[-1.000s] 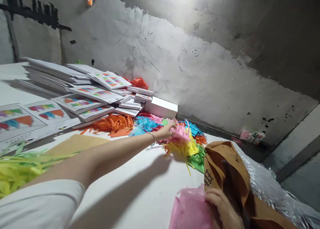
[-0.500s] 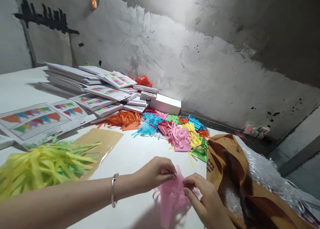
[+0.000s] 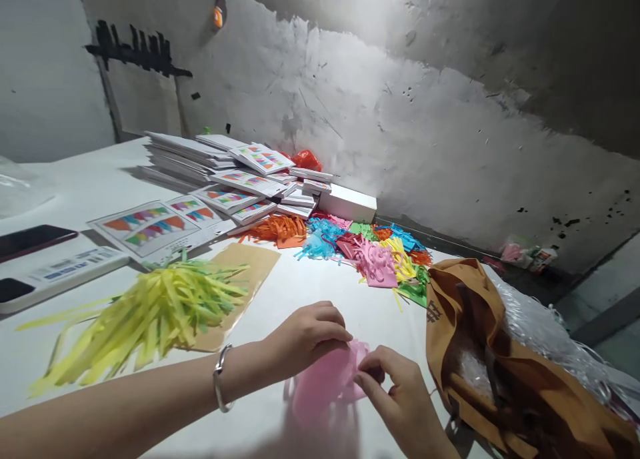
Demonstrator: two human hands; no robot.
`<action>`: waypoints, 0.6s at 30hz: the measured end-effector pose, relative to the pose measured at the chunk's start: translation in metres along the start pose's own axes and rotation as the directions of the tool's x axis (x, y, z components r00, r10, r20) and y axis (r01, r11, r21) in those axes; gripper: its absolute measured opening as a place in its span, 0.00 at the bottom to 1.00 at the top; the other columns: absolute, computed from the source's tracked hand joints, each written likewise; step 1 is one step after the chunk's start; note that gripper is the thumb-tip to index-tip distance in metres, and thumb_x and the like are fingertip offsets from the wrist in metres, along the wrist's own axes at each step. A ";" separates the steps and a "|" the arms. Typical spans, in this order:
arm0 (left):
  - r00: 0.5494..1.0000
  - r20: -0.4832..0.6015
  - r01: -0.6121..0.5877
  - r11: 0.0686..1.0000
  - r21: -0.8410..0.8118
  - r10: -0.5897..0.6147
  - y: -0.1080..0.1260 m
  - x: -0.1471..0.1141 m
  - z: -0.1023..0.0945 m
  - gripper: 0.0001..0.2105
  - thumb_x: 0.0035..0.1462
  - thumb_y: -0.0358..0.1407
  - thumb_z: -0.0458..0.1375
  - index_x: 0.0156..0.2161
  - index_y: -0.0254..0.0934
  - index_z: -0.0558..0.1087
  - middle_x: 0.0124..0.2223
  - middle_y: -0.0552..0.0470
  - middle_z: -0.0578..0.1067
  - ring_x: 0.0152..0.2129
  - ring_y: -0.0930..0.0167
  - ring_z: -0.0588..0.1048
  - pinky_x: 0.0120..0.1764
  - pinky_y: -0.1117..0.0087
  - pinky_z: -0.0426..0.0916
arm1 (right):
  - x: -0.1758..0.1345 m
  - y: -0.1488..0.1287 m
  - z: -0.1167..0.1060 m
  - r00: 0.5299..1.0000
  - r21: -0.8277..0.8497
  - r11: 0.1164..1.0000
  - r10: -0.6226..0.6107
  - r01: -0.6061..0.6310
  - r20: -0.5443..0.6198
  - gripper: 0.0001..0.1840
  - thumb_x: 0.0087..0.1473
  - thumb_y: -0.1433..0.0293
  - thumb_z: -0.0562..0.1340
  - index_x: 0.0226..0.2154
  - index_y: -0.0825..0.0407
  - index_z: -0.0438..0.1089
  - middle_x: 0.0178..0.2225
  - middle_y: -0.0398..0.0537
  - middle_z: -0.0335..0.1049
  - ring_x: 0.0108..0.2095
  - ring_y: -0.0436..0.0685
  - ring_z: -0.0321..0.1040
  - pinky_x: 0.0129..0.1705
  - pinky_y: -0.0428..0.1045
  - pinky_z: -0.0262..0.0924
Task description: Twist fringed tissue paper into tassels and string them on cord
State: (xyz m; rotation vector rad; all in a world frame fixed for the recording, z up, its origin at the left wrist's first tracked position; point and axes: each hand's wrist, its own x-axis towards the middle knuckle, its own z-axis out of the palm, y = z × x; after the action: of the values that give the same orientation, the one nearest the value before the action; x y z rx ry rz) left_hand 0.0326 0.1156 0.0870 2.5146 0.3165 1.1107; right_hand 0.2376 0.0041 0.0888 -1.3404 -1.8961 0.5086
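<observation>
Pink tissue paper (image 3: 323, 385), blurred along its lower part, hangs between my hands over the white table. My left hand (image 3: 313, 335), with a silver bangle at the wrist, is closed on its upper edge. From the right side, my right hand (image 3: 393, 385) pinches the same paper between thumb and fingertips. Left of my hands, a yellow and green tissue tassel (image 3: 155, 312) lies fanned out, partly over a tan paper sheet (image 3: 250, 272). Beyond my hands rests a pink fringed bundle (image 3: 377, 265).
Several coloured tassels, including orange (image 3: 280, 231) and blue (image 3: 323, 237) ones, line the back. Behind them are stacked printed cards (image 3: 250, 182) and a white box (image 3: 350, 204). A brown bag (image 3: 460, 292) stands at right beside clear plastic (image 3: 535, 325). A dark phone (image 3: 37, 240) lies at left.
The view has turned left, bringing the phone and a white device into sight. The pink paper has swung leftward and spread out under my left hand; both hands keep hold.
</observation>
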 end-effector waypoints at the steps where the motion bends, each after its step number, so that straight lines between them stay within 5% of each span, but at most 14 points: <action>1: 1.000 0.006 -0.030 0.999 0.031 0.030 0.002 -0.002 -0.003 0.15 0.70 0.39 0.51 0.40 0.38 0.80 0.34 0.45 0.79 0.33 0.68 0.75 0.35 0.71 0.69 | -0.003 0.000 0.002 1.000 -0.022 1.000 -0.011 0.011 -0.007 0.09 0.61 0.67 0.62 0.29 0.49 0.69 0.27 0.41 0.68 0.29 0.51 0.65 0.32 0.45 0.60; 3: 0.996 0.059 -0.078 0.994 0.080 0.074 0.009 -0.007 -0.010 0.14 0.70 0.37 0.51 0.40 0.38 0.79 0.34 0.45 0.79 0.32 0.68 0.74 0.35 0.69 0.68 | -0.008 -0.001 0.005 0.996 -0.050 0.996 -0.082 0.080 -0.038 0.03 0.59 0.67 0.64 0.36 0.49 0.70 0.36 0.46 0.70 0.38 0.55 0.70 0.41 0.48 0.65; 5: 0.980 0.162 -0.134 0.983 0.125 0.113 0.020 -0.012 -0.017 0.13 0.70 0.35 0.50 0.41 0.41 0.78 0.35 0.45 0.80 0.33 0.66 0.74 0.37 0.66 0.68 | -0.011 -0.001 0.010 0.981 -0.047 0.981 -0.192 0.191 -0.018 0.23 0.56 0.68 0.66 0.53 0.48 0.65 0.52 0.52 0.68 0.54 0.61 0.66 0.55 0.53 0.63; 7: 0.949 0.268 -0.208 0.968 0.140 0.165 0.032 -0.020 -0.023 0.12 0.70 0.32 0.50 0.43 0.43 0.77 0.38 0.46 0.81 0.34 0.66 0.74 0.42 0.63 0.69 | -0.013 -0.002 0.017 0.959 -0.022 0.961 -0.273 0.275 0.076 0.42 0.53 0.72 0.67 0.65 0.44 0.49 0.61 0.52 0.62 0.61 0.61 0.60 0.61 0.55 0.59; 9: 0.934 0.299 -0.244 0.961 0.133 0.196 0.044 -0.031 -0.027 0.12 0.69 0.30 0.49 0.45 0.43 0.75 0.37 0.47 0.81 0.33 0.66 0.74 0.43 0.62 0.69 | -0.014 -0.003 0.029 0.936 -0.048 0.946 -0.309 0.321 0.169 0.44 0.52 0.75 0.65 0.66 0.44 0.46 0.55 0.49 0.69 0.54 0.59 0.67 0.56 0.54 0.63; 11: 0.941 0.281 -0.235 0.963 0.135 0.190 0.055 -0.046 -0.027 0.10 0.68 0.28 0.50 0.42 0.41 0.74 0.32 0.48 0.79 0.29 0.66 0.72 0.39 0.64 0.70 | -0.015 -0.002 0.043 0.910 -0.211 0.889 -0.373 0.407 0.181 0.33 0.54 0.76 0.60 0.62 0.49 0.55 0.41 0.47 0.75 0.39 0.58 0.72 0.45 0.53 0.66; 14: 0.943 0.291 -0.216 0.960 0.179 0.158 0.065 -0.073 -0.026 0.10 0.67 0.27 0.50 0.40 0.40 0.73 0.27 0.49 0.76 0.25 0.66 0.69 0.34 0.64 0.71 | -0.026 0.003 0.063 0.845 -0.570 0.665 -0.524 0.483 0.104 0.12 0.57 0.79 0.54 0.41 0.52 0.68 0.23 0.42 0.67 0.24 0.55 0.64 0.30 0.51 0.57; 18: 0.937 0.329 -0.204 0.952 0.229 0.122 0.075 -0.105 -0.025 0.14 0.69 0.26 0.45 0.50 0.34 0.71 0.34 0.45 0.78 0.30 0.66 0.72 0.41 0.62 0.71 | -0.059 0.017 0.083 0.785 -0.703 0.555 -0.619 0.445 0.008 0.12 0.60 0.81 0.54 0.34 0.53 0.70 0.19 0.41 0.65 0.20 0.52 0.61 0.29 0.50 0.55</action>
State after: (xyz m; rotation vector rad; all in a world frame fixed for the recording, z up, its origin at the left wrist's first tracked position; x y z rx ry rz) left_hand -0.0517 0.0167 0.0641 2.9443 0.1748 0.7465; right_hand 0.1953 -0.0356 0.0035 -1.0417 -2.2231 -0.7211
